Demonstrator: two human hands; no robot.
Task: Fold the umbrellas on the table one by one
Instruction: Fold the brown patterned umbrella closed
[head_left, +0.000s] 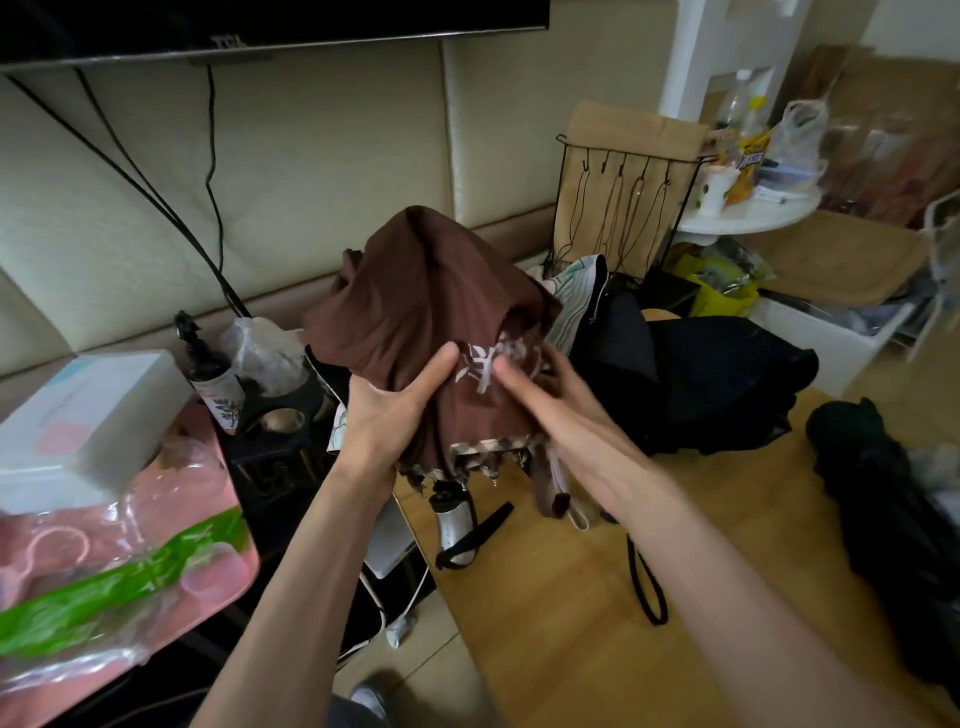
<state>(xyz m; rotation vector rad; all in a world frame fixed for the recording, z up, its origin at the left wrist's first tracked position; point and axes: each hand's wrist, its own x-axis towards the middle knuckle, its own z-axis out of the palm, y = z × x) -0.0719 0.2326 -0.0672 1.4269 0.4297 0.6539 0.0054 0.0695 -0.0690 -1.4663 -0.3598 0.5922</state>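
Over the near-left edge of the wooden table (571, 613), head view: the brown umbrella (415, 291) is held up, tip away, w/ its white handle (457, 519) below. Left hand (382, 415) & right hand (563, 400) clamp the canopy from either side, thumbs on front, close together. Best imo: gather flaps evenly round the shaft, twist one way, ribs tucked. Black umbrellas (727, 379) lie to the right.
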